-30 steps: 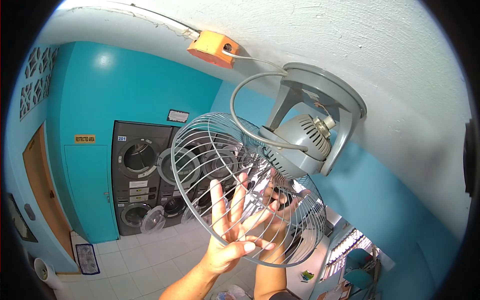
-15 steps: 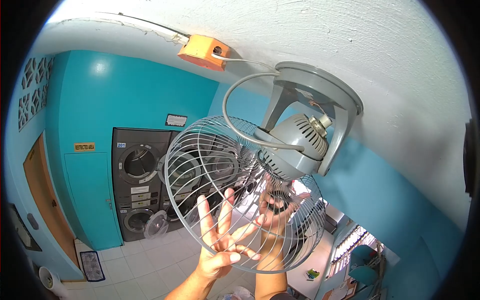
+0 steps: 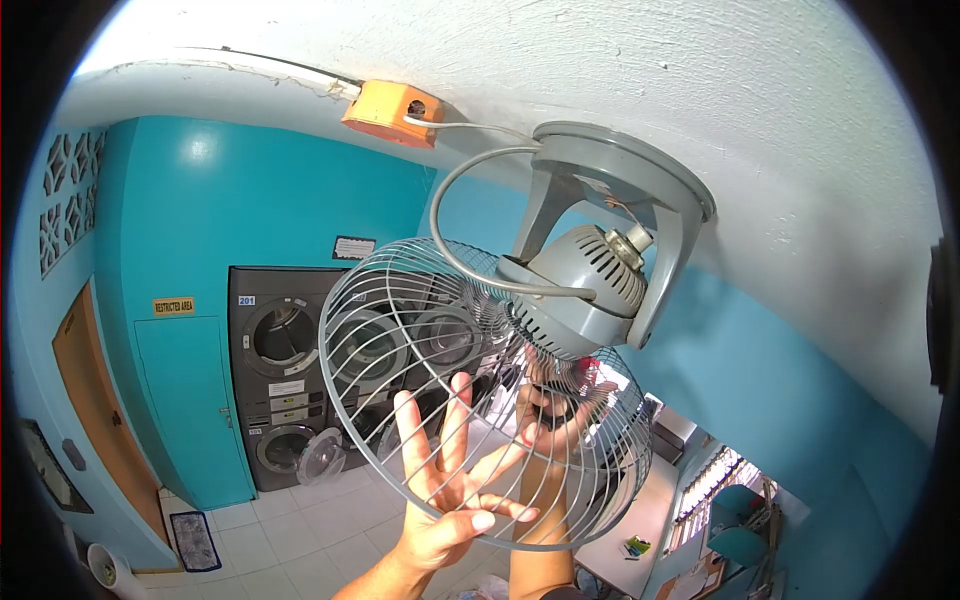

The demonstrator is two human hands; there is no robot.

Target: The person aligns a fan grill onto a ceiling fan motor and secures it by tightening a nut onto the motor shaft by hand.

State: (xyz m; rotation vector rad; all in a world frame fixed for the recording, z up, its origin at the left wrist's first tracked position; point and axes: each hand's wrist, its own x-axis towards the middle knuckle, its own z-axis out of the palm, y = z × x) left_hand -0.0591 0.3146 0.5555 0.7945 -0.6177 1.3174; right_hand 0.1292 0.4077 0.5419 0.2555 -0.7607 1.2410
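Fan point(image 3: 590, 262): hung from the ceiling point(image 3: 790, 150) on a grey mount point(image 3: 625, 165), motor tilted, wire cage point(image 3: 495, 322) below and to the left of it in view. Cord point(image 3: 438, 205) loops from the mount to the motor; a second lead runs to the orange box point(image 3: 392, 110). No blades made out.

Your left hand point(image 3: 448, 498) is at the near rim: fingers spread wide among the wires, thumb lying by the rim. No pinch seen; whether the palm bears weight, cannot tell.

Your right hand point(image 3: 552, 425) is raised behind the wires near the cage's centre, fingers bent about a dark part point(image 3: 552, 404). Wires veil the fingertips; pinching or merely touching, cannot tell.

Step in hand (judged): close work at the cage's centre with the right, left placed to steady the rim. Next move, judged, calls for keeping the rim steady, getting a clear sight of your right fingertips, and minding the left fingers between the wires.
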